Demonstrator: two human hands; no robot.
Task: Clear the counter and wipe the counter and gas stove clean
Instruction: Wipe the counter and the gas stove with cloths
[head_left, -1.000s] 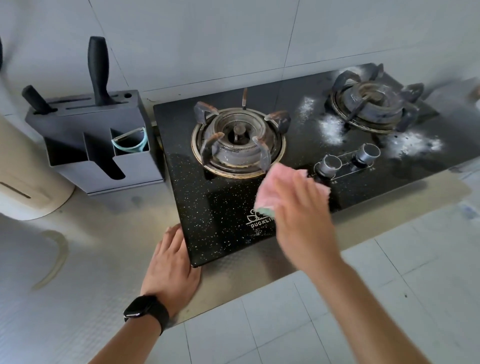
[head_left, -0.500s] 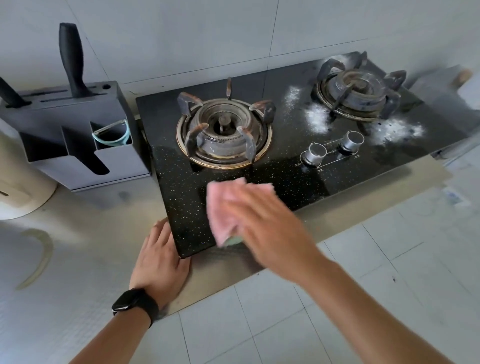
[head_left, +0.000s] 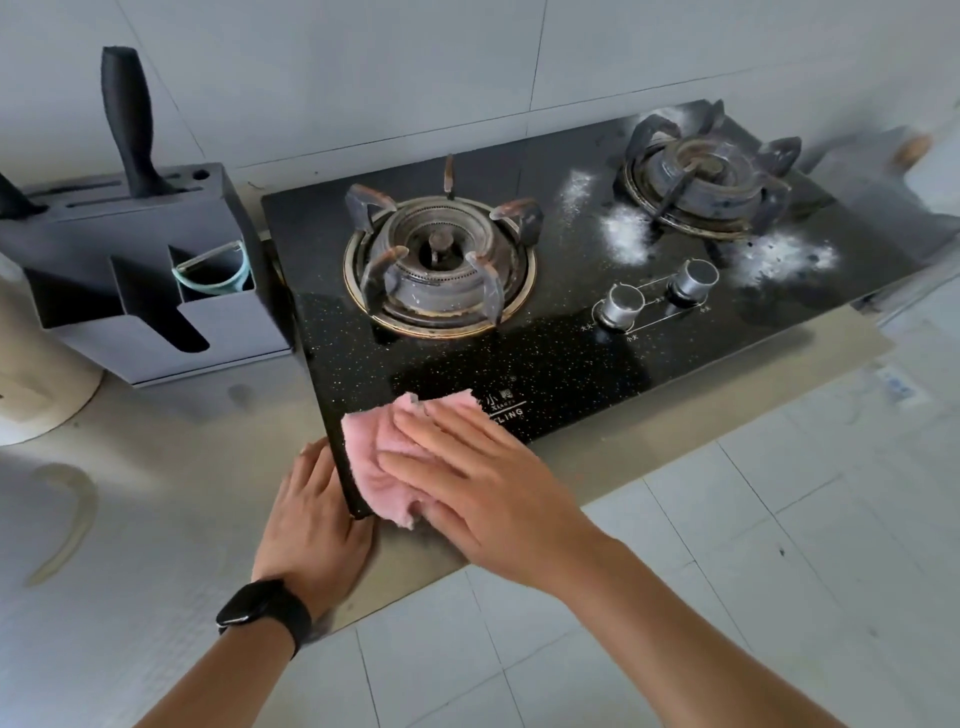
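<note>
At near-left corner: pink cloth flat on black gas stove.
Right hand: straight fingers press the cloth.
Left hand: flat on counter, against stove's edge.
White powder: beside right burner.

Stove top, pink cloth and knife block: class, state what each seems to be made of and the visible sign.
Stove top: probably glossy glass, black with gold flecks; smooth, with a mirror-like sheen.
Pink cloth: soft napped fabric, perhaps microfibre; fuzzy edges, limp folds.
Knife block: likely matte grey plastic; dull, even, sharply moulded slots.
</note>
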